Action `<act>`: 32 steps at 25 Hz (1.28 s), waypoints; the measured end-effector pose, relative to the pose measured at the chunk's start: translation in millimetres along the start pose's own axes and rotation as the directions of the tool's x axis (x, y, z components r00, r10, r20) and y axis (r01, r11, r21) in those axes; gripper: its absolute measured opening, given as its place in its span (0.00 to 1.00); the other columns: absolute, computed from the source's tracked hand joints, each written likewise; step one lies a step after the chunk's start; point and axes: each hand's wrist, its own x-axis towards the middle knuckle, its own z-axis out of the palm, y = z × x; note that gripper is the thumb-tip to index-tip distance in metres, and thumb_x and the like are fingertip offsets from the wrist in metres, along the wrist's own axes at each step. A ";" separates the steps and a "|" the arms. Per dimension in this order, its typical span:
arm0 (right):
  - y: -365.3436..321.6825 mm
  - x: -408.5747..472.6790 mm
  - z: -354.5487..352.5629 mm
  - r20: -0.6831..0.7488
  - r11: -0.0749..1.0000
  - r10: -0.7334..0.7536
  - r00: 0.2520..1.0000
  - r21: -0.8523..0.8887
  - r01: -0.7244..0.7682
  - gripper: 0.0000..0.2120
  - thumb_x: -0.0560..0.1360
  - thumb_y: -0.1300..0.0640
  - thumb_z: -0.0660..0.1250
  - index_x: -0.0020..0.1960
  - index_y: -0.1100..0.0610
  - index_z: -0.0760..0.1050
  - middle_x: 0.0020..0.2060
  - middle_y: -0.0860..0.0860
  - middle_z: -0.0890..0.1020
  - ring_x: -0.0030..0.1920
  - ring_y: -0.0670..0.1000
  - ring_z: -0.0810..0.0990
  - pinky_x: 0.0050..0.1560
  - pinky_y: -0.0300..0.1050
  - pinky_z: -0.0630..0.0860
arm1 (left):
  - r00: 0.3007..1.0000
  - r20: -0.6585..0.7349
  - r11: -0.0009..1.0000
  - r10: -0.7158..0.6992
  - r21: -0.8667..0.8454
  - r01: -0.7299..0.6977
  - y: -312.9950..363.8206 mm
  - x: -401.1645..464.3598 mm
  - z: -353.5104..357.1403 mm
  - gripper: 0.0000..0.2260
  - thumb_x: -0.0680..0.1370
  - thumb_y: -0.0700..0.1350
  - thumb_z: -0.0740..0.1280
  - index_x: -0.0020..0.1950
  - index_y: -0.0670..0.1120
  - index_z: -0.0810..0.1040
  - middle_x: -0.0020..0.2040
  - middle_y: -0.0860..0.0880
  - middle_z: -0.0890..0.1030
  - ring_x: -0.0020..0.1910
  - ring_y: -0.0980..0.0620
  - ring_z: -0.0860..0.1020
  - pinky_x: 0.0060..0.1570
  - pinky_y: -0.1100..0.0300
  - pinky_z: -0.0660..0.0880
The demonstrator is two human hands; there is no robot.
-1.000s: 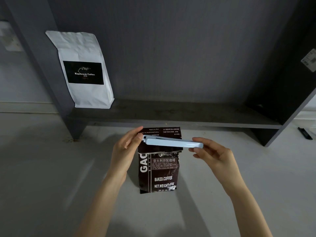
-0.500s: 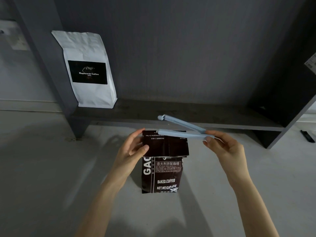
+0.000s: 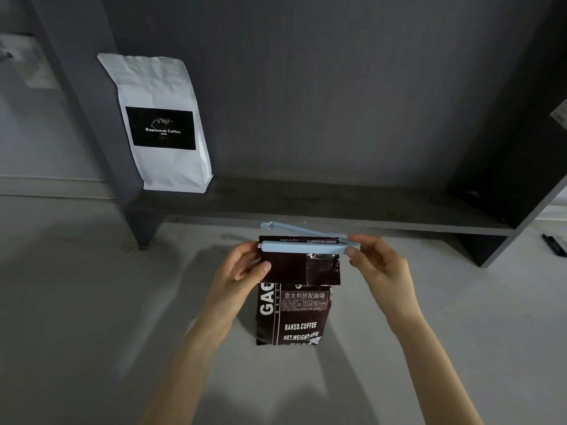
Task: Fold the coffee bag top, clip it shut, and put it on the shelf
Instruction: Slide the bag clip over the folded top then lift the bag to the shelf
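A dark brown coffee bag (image 3: 294,317) stands upright on the pale floor in front of a low dark shelf (image 3: 306,207). Its top is folded down toward me. My left hand (image 3: 242,277) pinches the folded flap at its left edge. My right hand (image 3: 377,265) holds the hinge end of a long pale blue clip (image 3: 303,247). The clip's two arms are spread apart, one arm across the front of the fold and the other arm behind the bag's top.
A white coffee bag (image 3: 162,124) with a black label leans at the left end of the shelf, beside the shelf's left upright (image 3: 92,118). The shelf's dark right side panel (image 3: 521,167) rises at the right. A small black object (image 3: 553,245) lies on the floor far right.
My right hand opened the clip's arms, then slid the clip leftward over the folded top. My left hand shifted its grip to the flap's left edge.
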 end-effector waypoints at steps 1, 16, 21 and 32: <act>1.4 1.6 1.5 0.002 1.000 0.013 1.000 0.029 -0.013 0.08 0.72 0.62 0.66 0.47 0.50 0.76 0.36 0.51 0.79 0.35 0.38 0.78 0.40 0.30 0.75 | 1.000 -0.003 1.000 -0.008 -0.008 0.008 -0.9 -0.1 -0.4 0.12 0.71 0.38 0.66 0.49 0.54 0.75 0.44 0.58 0.84 0.47 0.65 0.79 0.41 0.76 0.73; 7.6 -2.2 24.3 -0.016 0.975 0.061 0.998 0.213 -0.057 0.08 0.73 0.63 0.64 0.44 0.50 0.76 0.37 0.47 0.81 0.35 0.38 0.81 0.36 0.27 0.76 | 0.999 -0.037 0.999 -0.035 0.005 0.035 -7.2 -2.5 0.5 0.08 0.72 0.41 0.66 0.48 0.53 0.77 0.41 0.63 0.84 0.44 0.66 0.79 0.41 0.76 0.72; 6.5 -1.4 22.5 -0.002 0.986 0.031 1.000 0.167 -0.031 0.08 0.73 0.63 0.64 0.43 0.50 0.75 0.36 0.47 0.81 0.34 0.36 0.80 0.35 0.27 0.74 | 0.998 -0.056 1.000 -0.016 -0.009 0.016 -6.8 -3.2 1.2 0.09 0.72 0.40 0.66 0.48 0.53 0.77 0.39 0.63 0.84 0.43 0.66 0.80 0.40 0.77 0.72; 12.5 -4.7 28.9 -0.068 0.985 0.005 0.998 0.172 0.007 0.05 0.73 0.64 0.63 0.46 0.56 0.75 0.33 0.48 0.79 0.31 0.36 0.77 0.33 0.25 0.73 | 0.997 -0.072 1.000 -0.008 0.025 0.010 -2.6 -4.5 4.3 0.09 0.72 0.41 0.66 0.47 0.55 0.77 0.45 0.57 0.82 0.43 0.67 0.79 0.40 0.77 0.72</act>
